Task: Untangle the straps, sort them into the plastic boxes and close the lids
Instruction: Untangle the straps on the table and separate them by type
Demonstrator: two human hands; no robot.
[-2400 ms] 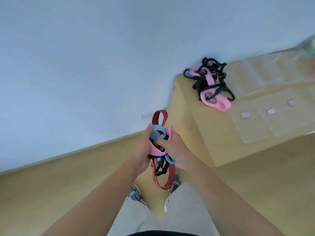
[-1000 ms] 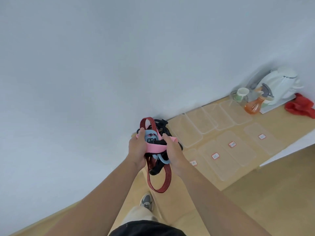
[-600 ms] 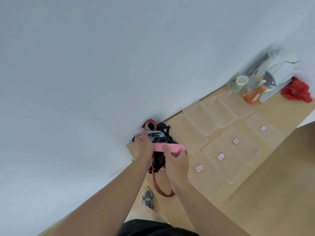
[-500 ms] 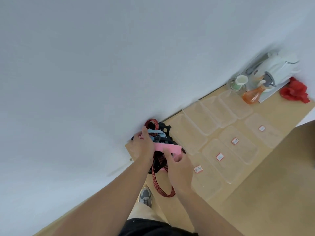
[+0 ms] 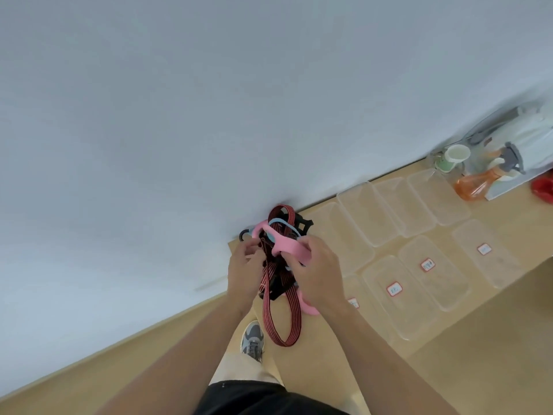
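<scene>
Both hands grip one knotted bundle of straps (image 5: 279,259), held above the left corner of the table (image 5: 508,223): the right hand (image 5: 318,272) closes on the pink band (image 5: 288,245), the left hand (image 5: 244,272) pinches the red-and-black striped strap (image 5: 279,310), whose long loop dangles below. Clear plastic boxes (image 5: 416,287) and lids lie in rows along the table to the right, empty. Judging by the weave, pulling the pink band outward could tighten the blue loop (image 5: 278,227) and black webbing instead of freeing them. Forearms converge, palms mostly facing away, fingers curled.

Plain room, white wall (image 5: 209,100), wooden table (image 5: 508,223), kettle (image 5: 535,139)
</scene>
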